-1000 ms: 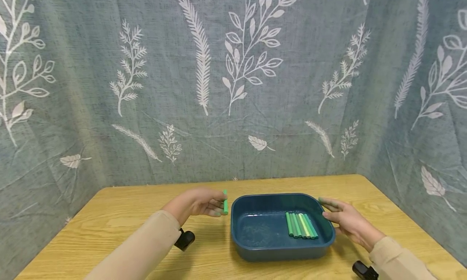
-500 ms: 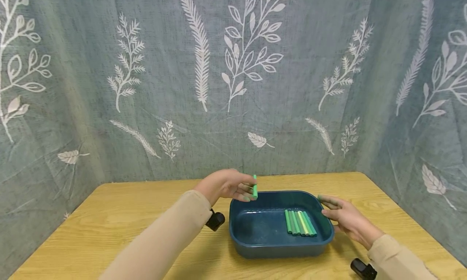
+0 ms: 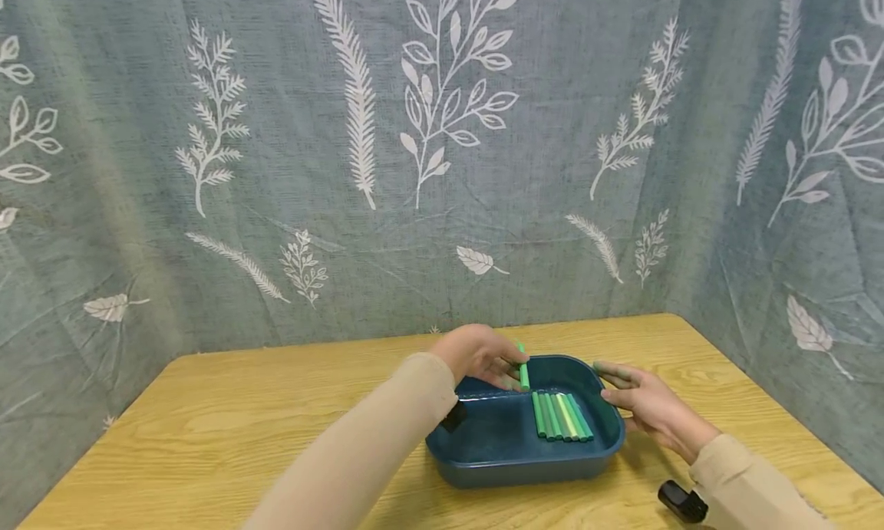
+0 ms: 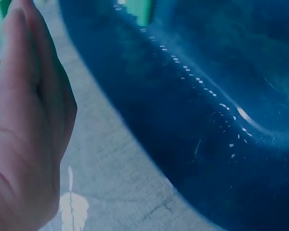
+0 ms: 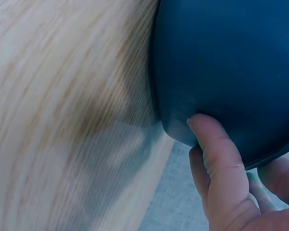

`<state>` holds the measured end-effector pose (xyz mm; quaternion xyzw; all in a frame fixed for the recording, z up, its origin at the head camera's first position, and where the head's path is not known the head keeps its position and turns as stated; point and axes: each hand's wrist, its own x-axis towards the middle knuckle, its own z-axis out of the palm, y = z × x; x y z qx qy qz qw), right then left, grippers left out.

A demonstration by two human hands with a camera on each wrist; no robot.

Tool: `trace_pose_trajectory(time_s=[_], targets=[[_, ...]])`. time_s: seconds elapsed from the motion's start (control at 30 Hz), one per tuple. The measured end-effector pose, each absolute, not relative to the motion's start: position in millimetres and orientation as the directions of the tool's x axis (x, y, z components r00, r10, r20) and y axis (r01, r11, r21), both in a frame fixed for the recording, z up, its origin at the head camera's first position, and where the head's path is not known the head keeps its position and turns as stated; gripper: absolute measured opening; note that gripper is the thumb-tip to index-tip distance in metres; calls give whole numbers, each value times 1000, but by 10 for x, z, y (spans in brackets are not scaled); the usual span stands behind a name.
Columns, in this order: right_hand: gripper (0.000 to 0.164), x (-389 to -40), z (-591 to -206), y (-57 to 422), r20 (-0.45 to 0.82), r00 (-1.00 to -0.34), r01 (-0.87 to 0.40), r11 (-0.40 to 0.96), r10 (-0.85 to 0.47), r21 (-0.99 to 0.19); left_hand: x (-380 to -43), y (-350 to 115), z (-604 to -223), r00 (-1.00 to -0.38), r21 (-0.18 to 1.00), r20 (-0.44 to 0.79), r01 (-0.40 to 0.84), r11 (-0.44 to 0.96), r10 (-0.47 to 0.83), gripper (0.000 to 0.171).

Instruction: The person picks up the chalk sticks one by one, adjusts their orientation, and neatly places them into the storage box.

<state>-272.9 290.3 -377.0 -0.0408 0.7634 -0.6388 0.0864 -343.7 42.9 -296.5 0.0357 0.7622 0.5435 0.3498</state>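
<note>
My left hand [image 3: 489, 359] pinches a green chalk stick [image 3: 524, 376] above the back part of a dark blue tray [image 3: 525, 474]. In the left wrist view, the left hand [image 4: 26, 125] is at the edge, beside the tray's blue wall [image 4: 135, 96]. Several green chalk sticks [image 3: 550, 416], with a yellowish one [image 3: 568, 416] among them, lie side by side in the tray's right half. My right hand [image 3: 652, 406] rests its extended fingers against the tray's right end. In the right wrist view, a fingertip [image 5: 207, 127] touches the outer wall. Green marks colour some fingertips.
The tray stands on a wood-grain table [image 3: 276, 407]. Behind and along the sides hangs a grey-green curtain [image 3: 387, 269] with white leaf patterns. Black wrist devices are worn at both wrists, the right one [image 3: 682, 502] low over the table.
The left hand has carried the chalk stick rightward, from left of the tray to over its back part. The right hand stays at the tray's end. The head view has shifted slightly.
</note>
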Motion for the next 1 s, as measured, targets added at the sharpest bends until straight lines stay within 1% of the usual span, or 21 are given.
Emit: trace_pose_trajectory(time_s=[0.1, 0.23, 0.37, 0.47, 0.53, 0.77, 0.83, 0.97, 1.0], targets=[[59, -2731, -3753, 2894, -79, -982, 46, 190, -171, -981, -3447, 511, -3032, -747, 844, -515, -356, 401, 421, 34], [60, -2739, -3736, 2877, -73, -982, 39, 189, -175, -981, -3463, 612, -3132, -742, 814, -564, -423, 399, 363, 28], [59, -2735, -3715, 2874, -60, -984, 26, 201, -165, -979, -3471, 706, -3222, -719, 760, -622, -459, 460, 310, 25], [58, -2722, -3700, 2885, -69, -985, 36, 206, -158, -978, -3472, 753, -3280, -712, 734, -641, -459, 501, 286, 25], [59, -2718, -3697, 2890, -79, -983, 45, 198, -165, -979, -3470, 765, -3318, -709, 727, -648, -467, 504, 278, 24], [60, -2717, -3718, 2891, -99, -979, 67, 180, -178, -981, -3476, 750, -3496, -678, 709, -677, -494, 503, 287, 28], [60, -2723, -3718, 2897, -97, -980, 64, 185, -176, -981, -3475, 741, -3500, -681, 708, -676, -494, 504, 282, 29], [60, -2733, -3737, 2907, -103, -980, 70, 189, -172, -979, -3500, 735, -3503, -665, 705, -684, -496, 507, 301, 33], [60, -2731, -3748, 2906, -110, -979, 77, 185, -171, -980, -3582, 736, -3589, -656, 711, -684, -499, 496, 320, 35]])
